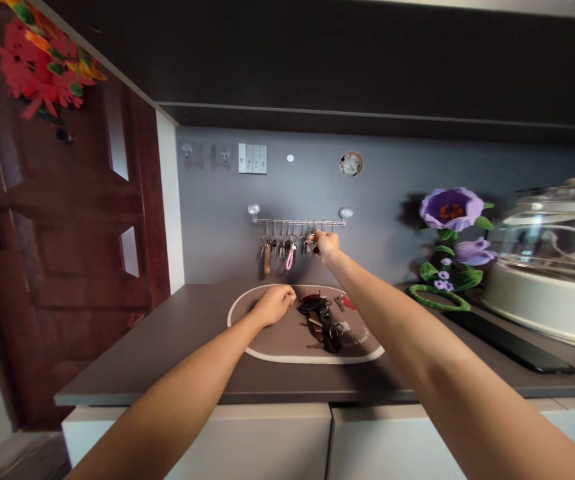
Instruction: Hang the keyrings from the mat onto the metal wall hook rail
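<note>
My right hand (328, 245) is up at the wall rack, fingers closed on a bunch of keys (317, 250), partly hidden by the hand. The metal hook rack (300, 222) carries several other key bunches, one with a brown strap (267, 259) and one with a pink loop (291, 256). On the counter, my left hand (274, 305) rests loosely curled on the brown oval mat (267, 347), with nothing seen in its fingers. Just right of it lies a heap of dark keys and fobs (324, 323), and behind that a red key tag (348, 303).
A purple flower ornament (451, 212), a black phone-like slab (512, 341) and a white appliance with a clear lid (542, 293) stand or lie at the right. Two small hooks (224, 155) and a switch panel (252, 159) are on the wall. A dark cabinet (347, 60) overhangs.
</note>
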`<action>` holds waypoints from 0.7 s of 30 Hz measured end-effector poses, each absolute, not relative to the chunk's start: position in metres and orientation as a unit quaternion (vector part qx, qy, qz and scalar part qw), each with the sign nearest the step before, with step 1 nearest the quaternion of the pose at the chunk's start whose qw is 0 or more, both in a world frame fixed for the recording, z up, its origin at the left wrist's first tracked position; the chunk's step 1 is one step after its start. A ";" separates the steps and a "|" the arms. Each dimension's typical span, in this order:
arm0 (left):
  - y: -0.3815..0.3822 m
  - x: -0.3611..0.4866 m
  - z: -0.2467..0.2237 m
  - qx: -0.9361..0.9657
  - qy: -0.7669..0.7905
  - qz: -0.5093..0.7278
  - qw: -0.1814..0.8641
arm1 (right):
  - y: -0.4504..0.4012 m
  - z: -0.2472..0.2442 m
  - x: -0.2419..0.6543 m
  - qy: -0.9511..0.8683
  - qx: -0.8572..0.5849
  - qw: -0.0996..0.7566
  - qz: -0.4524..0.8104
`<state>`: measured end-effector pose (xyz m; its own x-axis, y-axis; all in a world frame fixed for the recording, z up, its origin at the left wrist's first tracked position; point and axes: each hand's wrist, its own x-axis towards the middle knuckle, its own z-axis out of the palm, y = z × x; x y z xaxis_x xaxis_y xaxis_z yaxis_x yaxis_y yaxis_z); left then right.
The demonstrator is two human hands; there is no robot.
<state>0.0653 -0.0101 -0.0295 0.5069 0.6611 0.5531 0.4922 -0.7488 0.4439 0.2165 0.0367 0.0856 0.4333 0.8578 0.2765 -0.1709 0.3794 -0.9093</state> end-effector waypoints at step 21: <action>-0.009 0.063 -0.029 0.853 0.347 0.363 0.142 | 0.048 0.063 0.222 -0.411 -0.447 0.713 0.350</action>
<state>0.0626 -0.0094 -0.0289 0.4952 0.6959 0.5201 0.4891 -0.7181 0.4951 0.2222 0.0482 0.0626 0.4176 0.8666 0.2731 -0.1319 0.3553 -0.9254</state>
